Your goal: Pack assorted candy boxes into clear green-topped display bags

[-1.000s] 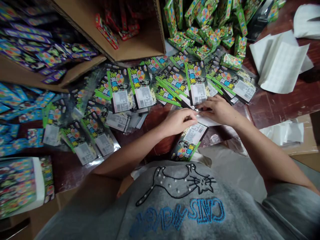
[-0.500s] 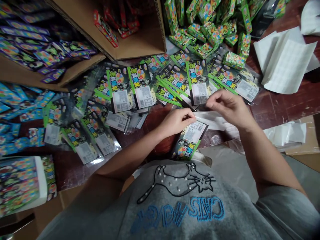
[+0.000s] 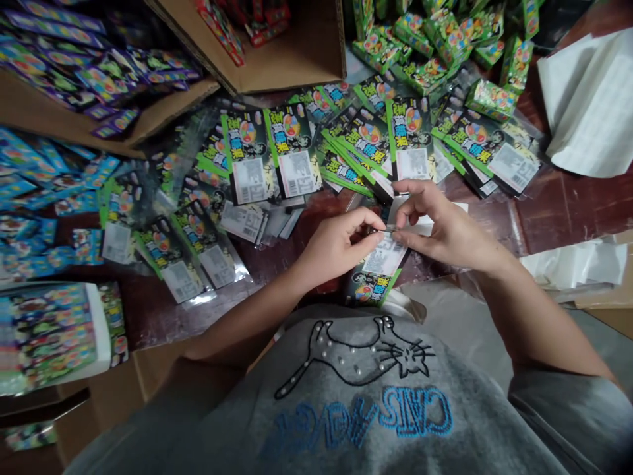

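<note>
Left hand (image 3: 340, 245): thumb and forefinger pressed together, pinching the far end of a printed packet (image 3: 380, 272). Right hand (image 3: 442, 227): thumb and a curled finger nearly meet at the same end, forefinger raised; what lies between these tips too small to tell. Packet's far end partly hidden by fingers, outline there unclear. Packet sits at the desk's (image 3: 316, 290) near edge, about mid-length, in front of the shirt (image 3: 356, 409). Long axis slants from near-left to far-right; title end points toward the shirt, barcode end toward the fingertips. White paper (image 3: 457, 210) partly covered by right hand. Beyond, toward the far edge, overlapping cards (image 3: 297, 155) in clear sleeves, many half hidden. Far-right corner: white sheets (image 3: 593, 105), cut off by the frame. Far edge: small green boxes (image 3: 492, 99) and a carton (image 3: 297, 66) with red boxes (image 3: 222, 30), its interior dark. Left edge: blue packets (image 3: 30, 178), blurred.
</note>
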A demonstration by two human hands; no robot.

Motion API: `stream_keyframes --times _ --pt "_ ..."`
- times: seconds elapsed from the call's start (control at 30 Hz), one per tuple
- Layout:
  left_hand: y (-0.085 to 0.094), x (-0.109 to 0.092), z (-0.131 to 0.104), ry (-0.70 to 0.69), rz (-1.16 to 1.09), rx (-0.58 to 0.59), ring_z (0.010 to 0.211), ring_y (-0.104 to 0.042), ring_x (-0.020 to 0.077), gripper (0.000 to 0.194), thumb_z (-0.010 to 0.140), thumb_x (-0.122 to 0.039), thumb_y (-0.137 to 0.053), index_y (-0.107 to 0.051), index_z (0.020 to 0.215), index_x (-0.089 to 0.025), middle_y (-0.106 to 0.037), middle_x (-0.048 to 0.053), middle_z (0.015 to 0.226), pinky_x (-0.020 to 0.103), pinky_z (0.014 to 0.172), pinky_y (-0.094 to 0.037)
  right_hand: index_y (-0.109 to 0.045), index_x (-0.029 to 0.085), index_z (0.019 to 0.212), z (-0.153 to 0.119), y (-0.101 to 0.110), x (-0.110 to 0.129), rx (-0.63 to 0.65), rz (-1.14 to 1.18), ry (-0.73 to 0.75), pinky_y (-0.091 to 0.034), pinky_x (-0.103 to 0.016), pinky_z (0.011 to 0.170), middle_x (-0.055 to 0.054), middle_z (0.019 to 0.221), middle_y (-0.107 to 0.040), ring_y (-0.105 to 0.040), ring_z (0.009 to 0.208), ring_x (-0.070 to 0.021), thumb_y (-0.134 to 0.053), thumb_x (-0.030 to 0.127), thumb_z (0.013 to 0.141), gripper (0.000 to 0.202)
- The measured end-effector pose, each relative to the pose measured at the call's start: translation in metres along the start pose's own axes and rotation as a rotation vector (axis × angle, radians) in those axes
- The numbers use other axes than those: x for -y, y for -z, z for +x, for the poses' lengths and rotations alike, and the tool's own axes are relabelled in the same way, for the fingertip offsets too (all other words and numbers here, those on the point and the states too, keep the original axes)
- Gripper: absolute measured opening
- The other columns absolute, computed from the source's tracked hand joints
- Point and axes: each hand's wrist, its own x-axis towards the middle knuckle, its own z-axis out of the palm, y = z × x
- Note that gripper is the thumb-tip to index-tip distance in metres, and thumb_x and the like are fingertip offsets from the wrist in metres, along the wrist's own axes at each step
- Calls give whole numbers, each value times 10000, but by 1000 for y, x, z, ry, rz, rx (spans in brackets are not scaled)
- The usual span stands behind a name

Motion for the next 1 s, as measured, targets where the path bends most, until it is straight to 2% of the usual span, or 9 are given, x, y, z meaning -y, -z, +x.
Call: stream_keyframes --times 0.2,0.4,0.47,0.57,0.63,0.73,0.83,0.93,1.0 --pt "3 0 -4 2 -77 -11 782 -651 110 107 936 -256 -696 -681 1018 -188 -727 16 925 240 722 -522 -338 325 1664 -13 -24 15 -214 -532 102 -464 -477 951 -29 1057 -778 -640 951 -251 -607 258 1055 669" --pt "15 9 -2 -48 -22 -10 734 -613 104 277 830 -311 -852 -631 953 -199 -673 -13 882 244 659 -508 -65 337 1762 -10 -38 21 -139 -533 65 -470 -556 991 -47 1227 -807 -640 1009 -295 -526 322 1085 819" --pt "37 13 -5 -73 -31 -90 794 -654 118 304 826 -306 -877 -652 1009 -213 -697 -14 927 261 711 -542 -65 352 1759 -13 -36 22 -197 -410 51 -502 -589 1035 -84 1358 -750 -662 1129 -318 -537 368 1078 829" --pt "77 20 -23 -116 -171 -354 900 -703 145 387 873 -353 -879 -690 1204 -290 -759 -26 1026 306 790 -592 -96 418 1728 -22 -41 18 -458 -145 -11 -569 -567 1079 -118 1543 -590 -660 1285 -309 -570 437 1055 824" --pt "88 27 -43 -143 -304 -504 1033 -718 179 499 870 -379 -894 -674 1318 -360 -775 -38 1166 360 889 -624 -127 457 1698 -26 -55 13 -522 36 -63 -621 -537 1052 -114 1560 -546 -688 1270 -287 -591 483 1041 804" --pt "72 42 -81 -95 -413 -566 1164 -717 222 687 856 -403 -906 -578 1459 -438 -734 -31 1347 436 967 -639 -175 483 1651 -21 -80 6 -558 232 -120 -679 -485 978 -84 1474 -586 -752 1117 -237 -650 517 1013 797" --pt "40 53 -111 4 -332 -480 1055 -745 198 600 867 -419 -894 -606 1390 -351 -752 17 1249 369 882 -642 -266 477 1593 -8 -91 2 -672 287 -114 -697 -390 897 -45 1338 -645 -755 1037 -195 -709 520 984 754" --pt "22 52 -116 45 -230 -351 935 -740 149 415 863 -370 -900 -648 1164 -236 -751 21 1092 273 817 -618 -339 461 1560 5 -89 3 -572 263 -53 -691 -361 863 -30 1225 -682 -739 1047 -200 -770 508 944 753" --pt "19 49 -105 4 -220 -373 939 -739 146 404 891 -353 -869 -609 1175 -228 -739 26 1092 260 809 -619 -341 452 1572 11 -89 3 -482 210 -11 -694 -391 869 -40 1230 -679 -726 1069 -217 -776 498 939 770"
